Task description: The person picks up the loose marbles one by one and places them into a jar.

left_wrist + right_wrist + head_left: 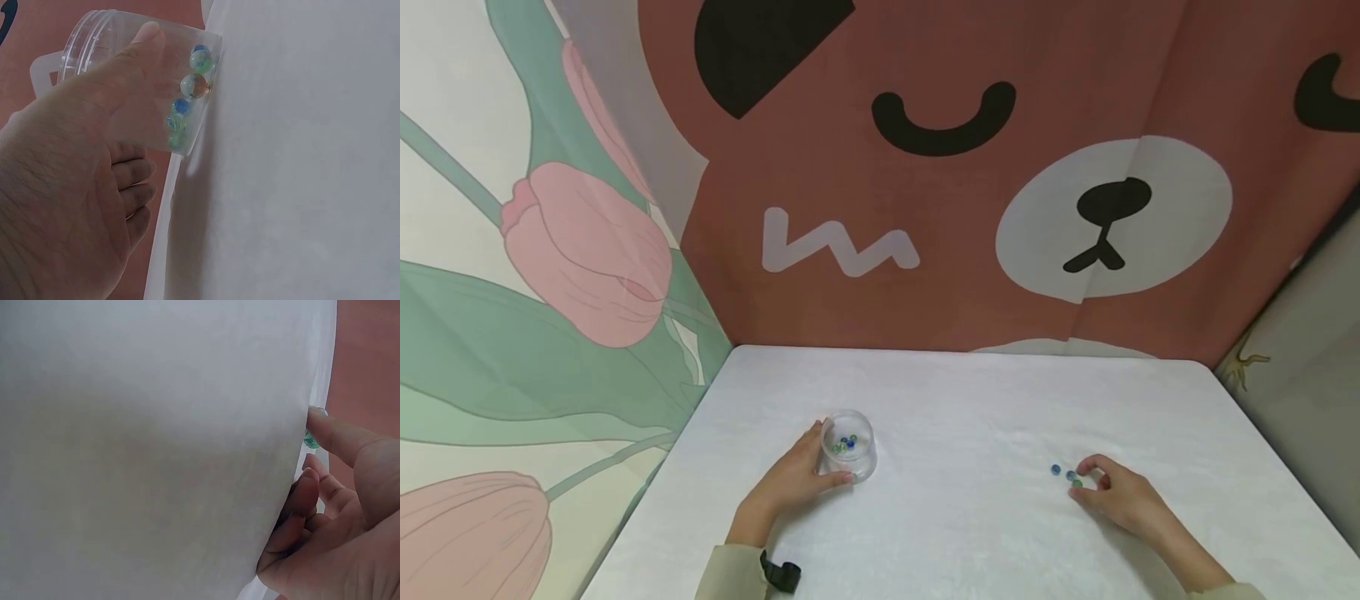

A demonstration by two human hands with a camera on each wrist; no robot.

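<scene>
My left hand (793,477) holds a clear plastic jar (861,468), with the thumb along one side. In the left wrist view, the threaded rim of the jar (87,47) shows, and several glass marbles (181,105) in blue, green and orange-brown lie at its bottom. Over at the right, my right hand (1123,500) reaches down to the table, its thumb and forefinger spread either side of a green marble (1077,482). Two blue marbles, one (1056,470) farther left and one (1071,475) beside the green one, sit by the fingertips. A narrow gap shows between forefinger and green marble (310,440).
A white cloth covers the table (955,417). Behind it hangs a brown backdrop (955,308) with a bear's face, and a tulip-patterned sheet (587,250) stands along the left side. Pale fabric (1307,333) borders the right edge.
</scene>
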